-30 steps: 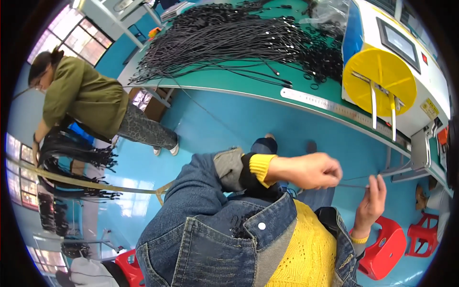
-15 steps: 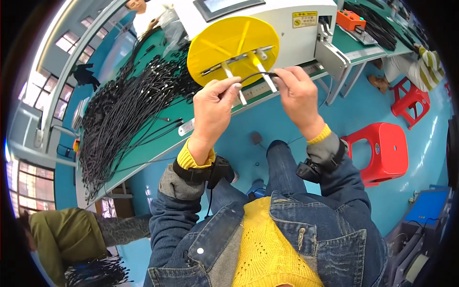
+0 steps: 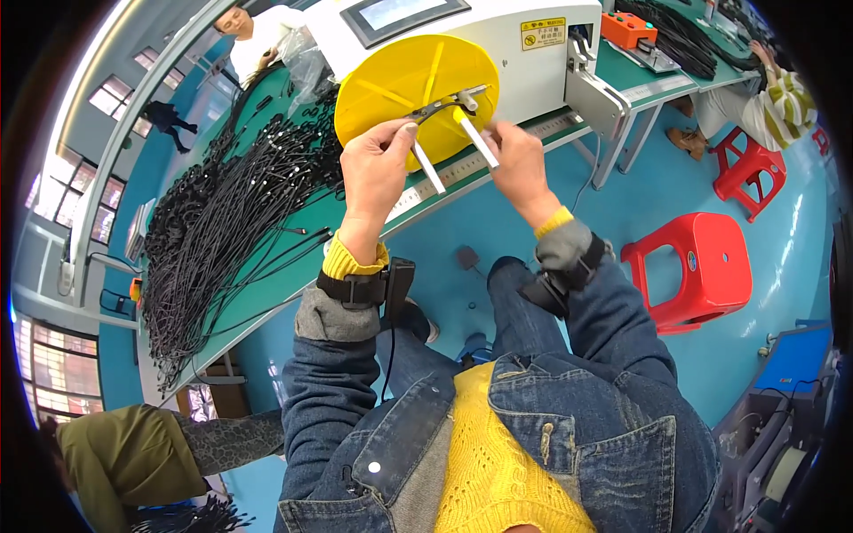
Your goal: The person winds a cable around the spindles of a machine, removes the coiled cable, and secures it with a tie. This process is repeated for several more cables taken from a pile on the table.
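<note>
In front of me a yellow disc (image 3: 374,84) with two white rods (image 3: 477,139) is mounted on a white machine (image 3: 533,80). A short black cable (image 3: 433,108) arches across the disc near the rods. My left hand (image 3: 377,173) is closed in a pinch on its left end, beside the left rod. At the outer tip of the right rod is my right hand (image 3: 520,169), its fingers closed toward the cable's other end; the rod partly hides that grip.
A large heap of black cables (image 3: 240,222) covers the green table (image 3: 258,298) on the left. An orange control box (image 3: 627,31) and more cables (image 3: 680,40) lie at the far right. Red stools (image 3: 702,266) stand on the blue floor. Other people sit or stand nearby.
Both hands have moved forward and slightly left with the cable, from in front of the rods to closer against the disc. The view has shifted a little.
</note>
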`<action>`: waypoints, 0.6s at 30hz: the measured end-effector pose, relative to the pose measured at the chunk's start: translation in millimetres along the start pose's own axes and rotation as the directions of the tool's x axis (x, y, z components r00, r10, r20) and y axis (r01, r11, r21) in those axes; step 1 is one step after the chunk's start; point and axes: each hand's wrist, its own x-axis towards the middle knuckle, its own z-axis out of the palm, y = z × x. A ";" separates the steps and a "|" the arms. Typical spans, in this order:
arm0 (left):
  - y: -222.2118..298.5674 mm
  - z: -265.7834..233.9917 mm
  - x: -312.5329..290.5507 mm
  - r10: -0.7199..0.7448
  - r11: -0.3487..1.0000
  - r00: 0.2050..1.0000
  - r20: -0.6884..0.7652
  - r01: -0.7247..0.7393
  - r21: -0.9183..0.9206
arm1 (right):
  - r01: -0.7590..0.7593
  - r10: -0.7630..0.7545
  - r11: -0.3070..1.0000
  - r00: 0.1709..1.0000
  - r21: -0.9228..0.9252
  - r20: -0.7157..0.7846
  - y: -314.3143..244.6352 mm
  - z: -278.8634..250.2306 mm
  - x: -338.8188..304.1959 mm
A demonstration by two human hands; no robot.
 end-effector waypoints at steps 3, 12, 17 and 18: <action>-13.7 -3.2 -9.1 -0.001 0.996 0.998 -0.064 -0.005 -0.095 | -0.135 0.126 0.990 0.975 0.041 0.183 -4.5 -27.5 -38.2; -23.6 -3.5 -18.0 0.015 0.989 0.991 -0.130 -0.034 -0.143 | -0.440 0.369 0.897 0.716 -0.027 0.592 1.6 -82.2 -123.6; -13.5 -11.0 -22.0 0.284 0.954 0.945 -0.160 -0.262 0.146 | -0.474 0.376 0.880 0.700 0.002 0.607 -0.5 -82.6 -127.5; -9.9 -11.8 -23.6 0.284 0.954 0.945 -0.160 -0.261 0.148 | -0.473 0.370 0.881 0.697 0.006 0.614 -1.2 -83.1 -127.8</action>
